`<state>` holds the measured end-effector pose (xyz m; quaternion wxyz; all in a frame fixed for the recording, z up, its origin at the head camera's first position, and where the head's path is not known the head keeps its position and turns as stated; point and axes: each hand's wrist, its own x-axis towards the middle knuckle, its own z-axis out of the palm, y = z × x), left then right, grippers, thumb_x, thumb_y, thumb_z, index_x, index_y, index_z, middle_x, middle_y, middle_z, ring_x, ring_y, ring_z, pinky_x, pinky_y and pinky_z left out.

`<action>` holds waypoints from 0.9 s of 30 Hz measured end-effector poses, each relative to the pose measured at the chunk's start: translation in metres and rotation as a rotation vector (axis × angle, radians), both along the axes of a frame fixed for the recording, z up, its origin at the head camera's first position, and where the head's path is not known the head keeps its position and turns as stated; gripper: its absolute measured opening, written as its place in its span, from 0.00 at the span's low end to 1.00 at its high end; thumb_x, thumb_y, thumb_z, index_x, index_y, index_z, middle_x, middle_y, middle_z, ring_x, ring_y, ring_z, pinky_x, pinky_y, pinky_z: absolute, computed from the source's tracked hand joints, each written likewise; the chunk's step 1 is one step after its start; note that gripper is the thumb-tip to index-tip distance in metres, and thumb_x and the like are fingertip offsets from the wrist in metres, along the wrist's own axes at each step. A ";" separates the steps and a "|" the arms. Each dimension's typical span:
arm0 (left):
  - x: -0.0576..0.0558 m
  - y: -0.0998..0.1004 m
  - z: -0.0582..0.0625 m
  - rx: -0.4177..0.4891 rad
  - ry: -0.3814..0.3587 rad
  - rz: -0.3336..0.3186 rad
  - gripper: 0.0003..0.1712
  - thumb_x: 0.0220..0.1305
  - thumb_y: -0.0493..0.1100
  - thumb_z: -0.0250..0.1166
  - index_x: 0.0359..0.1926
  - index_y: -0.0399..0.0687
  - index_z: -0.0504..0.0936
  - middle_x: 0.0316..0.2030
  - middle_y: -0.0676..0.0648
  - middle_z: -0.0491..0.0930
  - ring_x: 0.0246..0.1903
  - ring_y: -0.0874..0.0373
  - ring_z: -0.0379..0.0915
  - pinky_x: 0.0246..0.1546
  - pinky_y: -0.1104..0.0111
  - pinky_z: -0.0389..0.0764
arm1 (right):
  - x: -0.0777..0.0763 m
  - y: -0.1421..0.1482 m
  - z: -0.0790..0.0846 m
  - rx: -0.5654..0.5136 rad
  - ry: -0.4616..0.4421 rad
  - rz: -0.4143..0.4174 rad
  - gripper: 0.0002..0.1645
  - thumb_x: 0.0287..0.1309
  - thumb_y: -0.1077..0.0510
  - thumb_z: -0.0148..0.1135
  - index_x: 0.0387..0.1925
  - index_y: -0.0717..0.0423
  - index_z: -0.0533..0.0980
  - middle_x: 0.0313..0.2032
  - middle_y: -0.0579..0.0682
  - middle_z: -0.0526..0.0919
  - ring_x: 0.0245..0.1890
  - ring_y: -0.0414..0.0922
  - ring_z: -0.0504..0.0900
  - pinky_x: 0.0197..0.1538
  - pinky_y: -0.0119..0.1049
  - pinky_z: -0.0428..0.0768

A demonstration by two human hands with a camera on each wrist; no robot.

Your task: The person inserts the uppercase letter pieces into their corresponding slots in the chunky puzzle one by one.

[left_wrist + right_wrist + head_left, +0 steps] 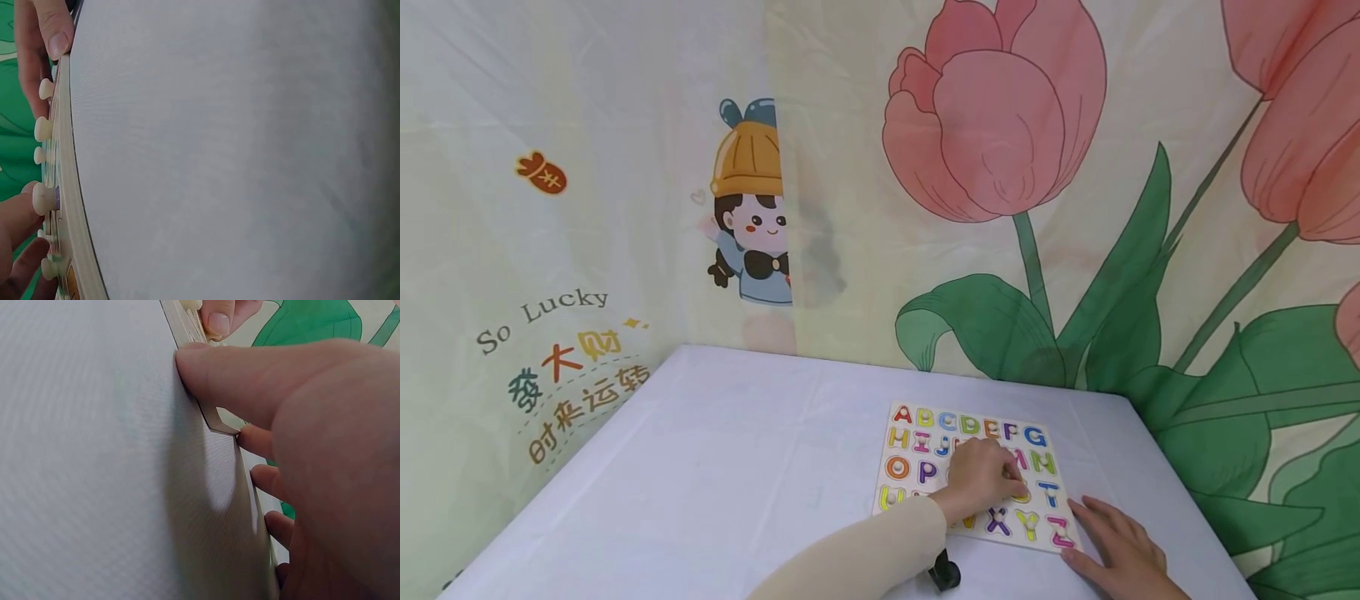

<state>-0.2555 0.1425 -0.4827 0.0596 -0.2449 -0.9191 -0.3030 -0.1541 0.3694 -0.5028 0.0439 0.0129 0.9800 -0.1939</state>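
A white alphabet puzzle board (pixel 880 492) lies on the table with colourful letter pieces in it, several showing small pale knobs (pixel 44 129). My left hand (pixel 979 477) reaches over the board from the left, fingers curled, and pinches the yellow letter S (pixel 1020 497) in the third row. The palm and fingers cover several letters in the middle. My right hand (pixel 1123 546) rests at the board's near right corner, beside the pink Z (pixel 1061 532). Its thumb (pixel 200 369) touches the front edge, and its other fingers lie extended along the right side.
A white cloth covers the table (pixel 700 483). Behind it hangs a curtain (pixel 842 167) printed with tulips and a cartoon figure. A small black object (pixel 945 575) shows beneath the left sleeve (pixel 865 550).
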 end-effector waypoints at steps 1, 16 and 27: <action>0.001 0.000 0.000 -0.005 0.005 0.003 0.11 0.57 0.59 0.82 0.25 0.71 0.88 0.24 0.69 0.73 0.33 0.72 0.63 0.47 0.71 0.68 | 0.000 0.000 0.000 -0.001 0.001 0.001 0.56 0.63 0.26 0.66 0.78 0.59 0.66 0.75 0.69 0.60 0.67 0.76 0.57 0.58 0.87 0.58; 0.000 0.005 -0.005 0.015 0.053 -0.026 0.12 0.56 0.59 0.82 0.24 0.68 0.88 0.21 0.71 0.72 0.32 0.73 0.64 0.51 0.71 0.69 | -0.001 0.006 -0.003 0.024 -0.014 -0.008 0.59 0.61 0.21 0.63 0.78 0.57 0.65 0.75 0.69 0.60 0.67 0.78 0.58 0.58 0.86 0.59; -0.001 -0.016 0.010 0.025 -0.102 -0.115 0.08 0.62 0.55 0.79 0.41 0.66 0.92 0.35 0.70 0.84 0.39 0.74 0.71 0.49 0.72 0.73 | 0.000 0.003 -0.003 0.025 -0.019 -0.009 0.58 0.62 0.22 0.63 0.78 0.57 0.65 0.75 0.69 0.61 0.67 0.80 0.58 0.57 0.87 0.60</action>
